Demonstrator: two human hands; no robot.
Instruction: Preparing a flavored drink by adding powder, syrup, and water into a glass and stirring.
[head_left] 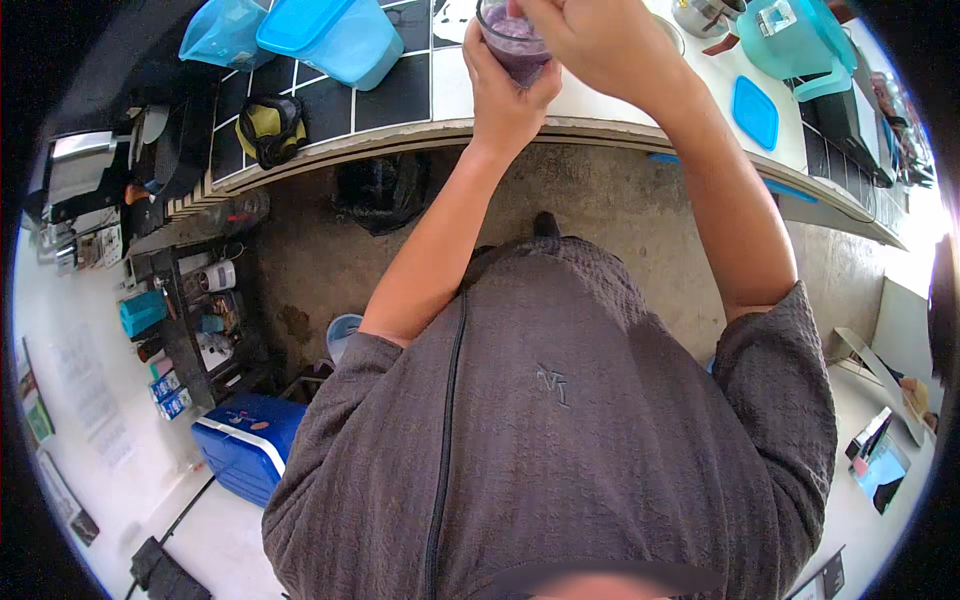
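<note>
At the top of the view, over the counter, my left hand (508,112) is wrapped round a clear glass (524,66) with a pale purple drink in it. My right hand (590,45) is closed right above the glass, its fingers at the rim. What those fingers pinch, if anything, is hidden behind the hand and by the picture's upper edge. Purple liquid coats the inside of the glass near its lip.
Left on the black-tiled counter (385,105) are a blue lidded plastic container (350,50) and a black-and-yellow object (272,130). A blue lid (755,112), a turquoise pitcher (785,45) and a metal pot (708,14) lie to the right. A blue cooler (245,450) stands lower left.
</note>
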